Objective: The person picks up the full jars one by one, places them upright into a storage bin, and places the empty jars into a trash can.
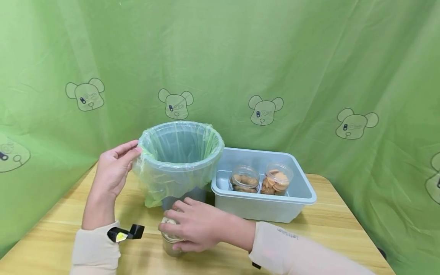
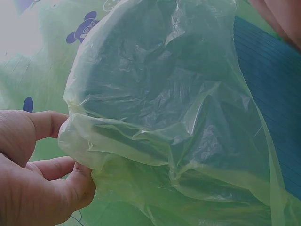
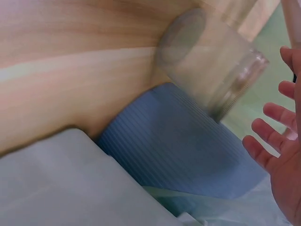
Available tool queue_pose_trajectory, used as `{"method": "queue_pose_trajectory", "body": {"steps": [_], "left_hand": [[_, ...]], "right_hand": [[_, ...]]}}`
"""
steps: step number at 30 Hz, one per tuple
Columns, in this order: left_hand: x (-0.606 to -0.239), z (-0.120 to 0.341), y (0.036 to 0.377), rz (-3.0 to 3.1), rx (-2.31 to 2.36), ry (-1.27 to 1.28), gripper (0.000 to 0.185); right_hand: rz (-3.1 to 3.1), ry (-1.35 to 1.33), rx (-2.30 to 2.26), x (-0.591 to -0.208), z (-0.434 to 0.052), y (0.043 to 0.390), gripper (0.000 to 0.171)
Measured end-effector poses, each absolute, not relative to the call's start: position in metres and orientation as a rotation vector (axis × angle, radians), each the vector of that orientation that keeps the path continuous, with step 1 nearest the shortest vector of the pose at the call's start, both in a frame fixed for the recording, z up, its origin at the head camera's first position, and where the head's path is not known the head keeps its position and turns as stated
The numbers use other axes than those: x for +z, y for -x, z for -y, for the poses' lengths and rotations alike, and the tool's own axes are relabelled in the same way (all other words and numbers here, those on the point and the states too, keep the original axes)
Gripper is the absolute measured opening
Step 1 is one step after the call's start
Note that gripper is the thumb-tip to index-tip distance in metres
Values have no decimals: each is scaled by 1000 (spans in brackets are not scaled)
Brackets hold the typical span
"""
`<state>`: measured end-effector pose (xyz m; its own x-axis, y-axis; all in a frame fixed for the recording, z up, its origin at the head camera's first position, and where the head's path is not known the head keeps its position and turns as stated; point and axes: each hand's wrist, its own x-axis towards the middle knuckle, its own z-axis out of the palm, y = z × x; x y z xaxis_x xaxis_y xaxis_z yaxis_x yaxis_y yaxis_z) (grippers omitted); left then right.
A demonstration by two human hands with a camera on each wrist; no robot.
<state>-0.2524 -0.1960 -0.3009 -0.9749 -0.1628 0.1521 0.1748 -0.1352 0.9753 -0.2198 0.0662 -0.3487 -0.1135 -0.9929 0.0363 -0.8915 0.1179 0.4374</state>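
My left hand [image 1: 115, 168] is at the left rim of a blue trash bin [image 1: 182, 131]. Its thumb and fingers pinch the thin green plastic bag [image 2: 164, 108] folded over that rim. My right hand [image 1: 196, 225] hovers by a clear jar [image 1: 172, 248] that stands on the table in front of the bin. The right wrist view shows the fingers spread and loosely bent, with a gap between them and the jar [image 3: 207, 61]. The jar is blurred there, and its contents cannot be made out. The hand covers part of its top in the head view.
A light blue plastic tub [image 1: 258, 208] stands right of the bin, close against it. Inside are a clear jar of brown ring-shaped cookies [image 1: 245, 181] and a jar of orange-tan cookies [image 1: 276, 181]. A green curtain [image 1: 220, 57] hangs behind the wooden table [image 1: 343, 236].
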Motion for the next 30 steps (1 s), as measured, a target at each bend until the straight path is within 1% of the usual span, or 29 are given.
{"method": "queue_pose_trajectory", "body": {"steps": [4, 11, 19, 30], "left_hand": [[-301, 196, 253, 1915, -2201, 11, 61], [-301, 197, 253, 1919, -2194, 9, 62], [-301, 196, 253, 1923, -2195, 13, 62], [-301, 196, 254, 1898, -2221, 13, 61]], "right_hand": [[2106, -1837, -440, -357, -65, 224, 55], [2177, -1869, -370, -368, -63, 230, 56], [2247, -1843, -449, -374, -60, 232, 63], [2233, -1852, -459, -374, -59, 232, 62]]}}
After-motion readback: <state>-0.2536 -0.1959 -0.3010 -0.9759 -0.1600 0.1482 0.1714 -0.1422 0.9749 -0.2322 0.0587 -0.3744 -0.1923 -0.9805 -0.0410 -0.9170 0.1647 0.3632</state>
